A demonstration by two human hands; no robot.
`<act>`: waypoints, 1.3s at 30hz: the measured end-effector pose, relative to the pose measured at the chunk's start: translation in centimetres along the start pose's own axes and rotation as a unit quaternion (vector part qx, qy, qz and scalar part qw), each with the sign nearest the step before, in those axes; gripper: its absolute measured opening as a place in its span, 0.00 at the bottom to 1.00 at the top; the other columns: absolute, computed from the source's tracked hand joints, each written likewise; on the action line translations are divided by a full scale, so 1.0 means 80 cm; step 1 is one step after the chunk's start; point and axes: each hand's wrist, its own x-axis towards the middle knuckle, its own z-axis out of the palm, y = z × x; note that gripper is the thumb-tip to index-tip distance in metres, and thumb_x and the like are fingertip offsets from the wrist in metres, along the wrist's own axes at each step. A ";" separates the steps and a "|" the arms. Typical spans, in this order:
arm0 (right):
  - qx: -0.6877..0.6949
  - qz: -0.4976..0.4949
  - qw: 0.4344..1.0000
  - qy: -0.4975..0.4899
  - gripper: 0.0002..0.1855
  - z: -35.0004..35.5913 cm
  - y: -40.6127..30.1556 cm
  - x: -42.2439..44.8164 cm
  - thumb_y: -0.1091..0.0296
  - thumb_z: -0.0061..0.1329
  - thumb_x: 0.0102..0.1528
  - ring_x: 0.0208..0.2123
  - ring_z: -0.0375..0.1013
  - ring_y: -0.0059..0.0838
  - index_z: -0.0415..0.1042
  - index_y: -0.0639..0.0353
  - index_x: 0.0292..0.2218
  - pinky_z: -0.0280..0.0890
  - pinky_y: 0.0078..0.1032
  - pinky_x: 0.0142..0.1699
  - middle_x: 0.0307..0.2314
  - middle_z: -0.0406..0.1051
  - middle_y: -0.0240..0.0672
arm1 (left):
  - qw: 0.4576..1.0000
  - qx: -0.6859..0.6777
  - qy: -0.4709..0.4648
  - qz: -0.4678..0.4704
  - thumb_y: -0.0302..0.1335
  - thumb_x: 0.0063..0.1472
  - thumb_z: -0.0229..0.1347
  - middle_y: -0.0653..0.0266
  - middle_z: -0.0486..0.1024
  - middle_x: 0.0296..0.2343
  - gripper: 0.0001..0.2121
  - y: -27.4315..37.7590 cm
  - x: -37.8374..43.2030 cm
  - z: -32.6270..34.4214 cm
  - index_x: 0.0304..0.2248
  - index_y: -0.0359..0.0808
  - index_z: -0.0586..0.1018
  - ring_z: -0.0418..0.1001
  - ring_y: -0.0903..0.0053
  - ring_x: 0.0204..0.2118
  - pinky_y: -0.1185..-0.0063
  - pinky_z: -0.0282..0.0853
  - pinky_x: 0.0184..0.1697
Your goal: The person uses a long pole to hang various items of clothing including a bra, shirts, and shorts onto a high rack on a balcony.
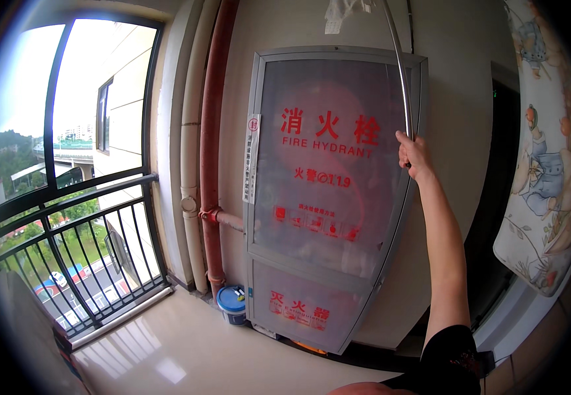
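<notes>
My right hand [413, 152] is closed around the lower part of a slim metal pole [400, 59], with the arm stretched up and forward. The pole rises past the top edge, so its upper end is hidden. Close to it at the top hangs a piece of whitish, lace-like material [337, 17]; whether the two touch, I cannot tell. Behind the pole stands a grey metal-framed fire hydrant cabinet [325, 197] with red lettering and a paper seal strip [252, 163] on its left side. My left hand is out of view.
A red pipe [212, 148] and a pale pipe [191, 148] run up the wall. Below them stands a blue-lidded bucket [231, 303]. At left are a window and a black railing [93, 222]. A printed cloth curtain [542, 163] hangs at right beside a dark doorway.
</notes>
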 end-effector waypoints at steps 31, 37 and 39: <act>0.155 0.256 0.937 -0.181 0.11 0.002 0.129 -0.294 0.65 0.48 0.47 0.09 0.56 0.14 0.62 0.55 0.17 0.54 0.15 0.14 0.09 0.57 0.25 | 0.975 -0.187 0.089 -0.078 0.31 0.45 0.48 0.62 0.68 0.17 0.06 0.013 -0.150 0.135 0.20 0.38 0.72 0.66 0.70 0.20 0.73 0.61 0.22; 0.081 0.308 0.930 -0.184 0.14 -0.023 0.163 -0.438 0.66 0.49 0.45 0.08 0.55 0.12 0.60 0.54 0.13 0.51 0.13 0.11 0.08 0.56 0.23 | 0.955 -0.263 0.095 -0.099 0.29 0.46 0.46 0.63 0.67 0.16 0.05 0.002 -0.205 0.173 0.20 0.38 0.72 0.66 0.73 0.18 0.75 0.61 0.18; 0.056 0.348 0.919 -0.176 0.15 -0.038 0.160 -0.493 0.67 0.49 0.45 0.08 0.54 0.11 0.59 0.53 0.13 0.49 0.12 0.11 0.07 0.56 0.22 | 0.950 -0.278 0.093 -0.109 0.28 0.46 0.46 0.64 0.67 0.15 0.04 -0.009 -0.229 0.186 0.20 0.38 0.71 0.66 0.73 0.17 0.76 0.61 0.17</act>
